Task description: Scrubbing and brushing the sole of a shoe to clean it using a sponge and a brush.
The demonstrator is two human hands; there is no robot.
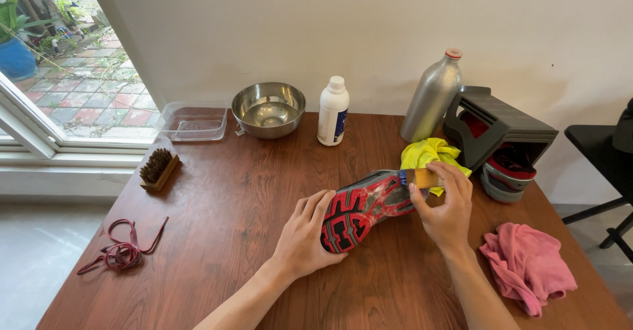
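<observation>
The left hand (304,234) cups the toe end of a grey running shoe with a red-and-black tread sole (361,208), holding it sole-up just above the brown wooden worktop (244,198). The right hand (447,206) grips a small wooden-handled brush (422,178) and presses it against the heel end of the sole. Judged step: scrubbing the tread; continuing calls for a steady hold and short strokes along the grooves. A crumpled pink cloth (527,264) lies near right; red laces (122,249) near left. Farther back are a bristle brush (158,168), a yellow cloth (430,152), a steel bowl (268,109), a white plastic bottle (333,111) and an aluminium bottle (432,96).
</observation>
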